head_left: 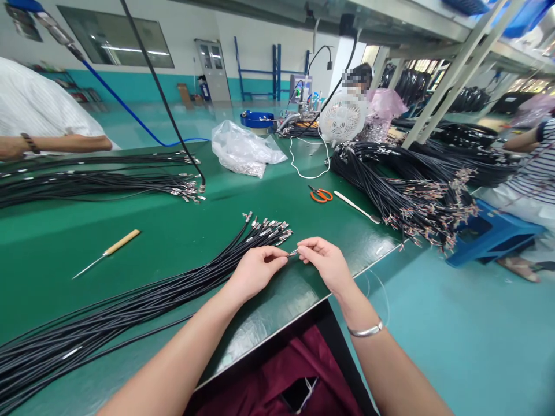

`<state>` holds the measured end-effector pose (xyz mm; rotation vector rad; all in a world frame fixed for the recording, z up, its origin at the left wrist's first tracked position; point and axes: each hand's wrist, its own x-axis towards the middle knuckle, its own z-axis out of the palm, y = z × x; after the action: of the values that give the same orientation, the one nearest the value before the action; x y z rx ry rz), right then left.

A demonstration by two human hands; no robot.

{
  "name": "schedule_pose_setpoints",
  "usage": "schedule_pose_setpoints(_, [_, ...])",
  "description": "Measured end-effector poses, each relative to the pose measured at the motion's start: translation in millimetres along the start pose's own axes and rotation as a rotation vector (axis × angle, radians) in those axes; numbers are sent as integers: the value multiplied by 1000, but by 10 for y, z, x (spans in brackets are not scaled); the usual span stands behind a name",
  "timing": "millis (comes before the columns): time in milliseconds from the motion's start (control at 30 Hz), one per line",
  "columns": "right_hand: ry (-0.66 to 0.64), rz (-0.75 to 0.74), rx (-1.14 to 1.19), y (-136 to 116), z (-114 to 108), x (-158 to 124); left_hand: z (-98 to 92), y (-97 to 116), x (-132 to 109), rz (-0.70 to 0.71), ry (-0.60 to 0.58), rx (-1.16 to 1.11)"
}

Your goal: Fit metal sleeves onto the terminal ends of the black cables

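Observation:
My left hand (256, 270) pinches one black cable just behind its end, at the near edge of the green table (173, 231). My right hand (326, 263) meets it, thumb and forefinger closed on the small metal connector (295, 252) at that cable's tip. Both hands rest beside a long bundle of black cables (143, 300) that runs from the lower left. The bundle's metal-tipped ends (271, 228) fan out just beyond my fingers.
A wooden-handled awl (108, 251) lies to the left; orange scissors (321, 195) and a white tool (356, 207) lie further back. More cable bundles (99, 184) sit at far left and right (399, 185). A plastic bag (243, 149), a small fan (343, 120) and other people surround the table.

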<state>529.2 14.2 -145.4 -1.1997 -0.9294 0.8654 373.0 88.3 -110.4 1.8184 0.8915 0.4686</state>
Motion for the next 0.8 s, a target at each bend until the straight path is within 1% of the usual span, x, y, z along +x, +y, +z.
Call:
schedule_pose_setpoints(233, [-78, -18, -43, 3, 23, -22, 21, 43, -27, 37, 55, 4])
schedule_pose_setpoints(400, [-33, -57, -79, 27, 38, -40, 22, 72, -32, 14, 39, 21])
schedule_pose_setpoints(600, [-45, 22, -15, -25, 5, -11, 15, 39, -22, 18, 2, -20])
schedule_pose_setpoints(800, [-33, -2, 22, -20, -8, 3, 9, 8, -1, 24, -11, -3])
